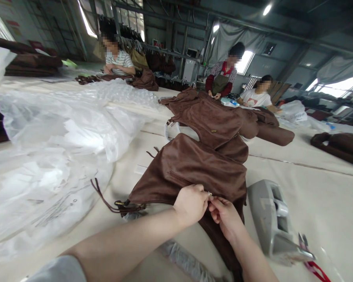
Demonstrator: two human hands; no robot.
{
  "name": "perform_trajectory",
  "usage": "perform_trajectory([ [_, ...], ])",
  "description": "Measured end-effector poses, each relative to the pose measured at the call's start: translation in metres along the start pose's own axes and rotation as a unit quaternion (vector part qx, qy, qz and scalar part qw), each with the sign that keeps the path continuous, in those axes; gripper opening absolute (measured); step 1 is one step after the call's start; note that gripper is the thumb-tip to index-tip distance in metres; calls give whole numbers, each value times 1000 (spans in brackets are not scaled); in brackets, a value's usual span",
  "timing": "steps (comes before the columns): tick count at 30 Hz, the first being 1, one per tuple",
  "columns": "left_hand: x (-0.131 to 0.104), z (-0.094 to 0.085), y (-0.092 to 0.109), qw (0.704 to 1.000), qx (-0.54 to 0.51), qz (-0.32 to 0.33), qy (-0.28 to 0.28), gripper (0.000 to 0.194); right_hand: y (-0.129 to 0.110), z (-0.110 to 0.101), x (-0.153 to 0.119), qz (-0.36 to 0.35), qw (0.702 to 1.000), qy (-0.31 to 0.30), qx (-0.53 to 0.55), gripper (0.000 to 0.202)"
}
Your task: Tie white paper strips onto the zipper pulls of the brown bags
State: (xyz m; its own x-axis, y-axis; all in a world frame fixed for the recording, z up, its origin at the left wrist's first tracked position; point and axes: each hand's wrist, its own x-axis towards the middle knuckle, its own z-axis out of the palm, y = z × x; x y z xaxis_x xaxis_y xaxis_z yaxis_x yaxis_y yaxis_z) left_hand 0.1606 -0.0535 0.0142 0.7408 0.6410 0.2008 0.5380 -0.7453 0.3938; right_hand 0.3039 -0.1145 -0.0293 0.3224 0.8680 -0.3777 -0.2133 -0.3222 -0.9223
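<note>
The left hand is curled, its fingertips hidden, so I can't tell its grip; the right hand pinches a small shiny piece. The brown bag lies beneath and beyond those fingers, a grey tape dispenser to their right.

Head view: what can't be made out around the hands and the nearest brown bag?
All in the head view:
Small shiny piece: too small to identify, partly covered by the grip.
Left hand: fingertips hidden behind its own back.
Nearest brown bag: underside hidden against the table.
Brown strap: cut off by the bottom edge.
Clear plastic: markings too blurred to read.
</note>
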Motion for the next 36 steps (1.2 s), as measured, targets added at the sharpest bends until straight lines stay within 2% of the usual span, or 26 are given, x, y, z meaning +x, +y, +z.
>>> perform_trajectory([
  [7, -6, -2, 13, 980, 143, 133, -22, 14, -9, 2, -6, 19, 997, -3, 71, 25],
  [12, -10, -2, 14, 976, 145, 162, -27, 15, -13, 4, -8, 22, 996, 2, 91, 28],
  [14, -9, -3, 13, 987, 84, 134, -12, 17, -11, 4, -7, 6, 997, 9, 76, 33],
  [15, -8, -2, 11, 994, 33, 100, 4, 19, -10, 4, -6, 1, 997, 11, 71, 33],
  [17, -3, 2, 6, 995, -99, -11, 16, 26, -6, 4, -5, -7, 998, 18, 59, 34],
  [19, 2, 10, 0, 963, -237, -123, -30, 35, -3, 4, -3, -14, 999, 24, 30, 36],
  [20, 5, 15, -4, 943, -288, -154, -64, 38, -2, 4, -2, -18, 999, 26, 9, 37],
  [22, 8, 24, -9, 916, -347, -168, -107, 38, -1, 4, 0, -25, 999, 23, -42, 37],
  [26, 8, 32, -14, 918, -353, -154, -90, 22, -3, 3, -4, -50, 982, 2, -185, 34],
  [28, 7, 33, -15, 918, -349, -163, -96, 18, -7, -4, -17, -96, 958, 18, -271, 33],
  [29, 8, 34, -16, 915, -349, -173, -100, 18, -9, -11, -28, -129, 942, 51, -306, 32],
  [31, 9, 37, -17, 911, -349, -196, -104, 19, -15, -34, -52, -191, 898, 184, -351, 34],
  [34, 11, 39, -17, 913, -343, -199, -99, 21, -25, -83, -89, -251, 783, 414, -389, 39],
  [36, 12, 39, -17, 917, -337, -186, -102, 22, -30, -117, -106, -263, 722, 489, -413, 41],
])
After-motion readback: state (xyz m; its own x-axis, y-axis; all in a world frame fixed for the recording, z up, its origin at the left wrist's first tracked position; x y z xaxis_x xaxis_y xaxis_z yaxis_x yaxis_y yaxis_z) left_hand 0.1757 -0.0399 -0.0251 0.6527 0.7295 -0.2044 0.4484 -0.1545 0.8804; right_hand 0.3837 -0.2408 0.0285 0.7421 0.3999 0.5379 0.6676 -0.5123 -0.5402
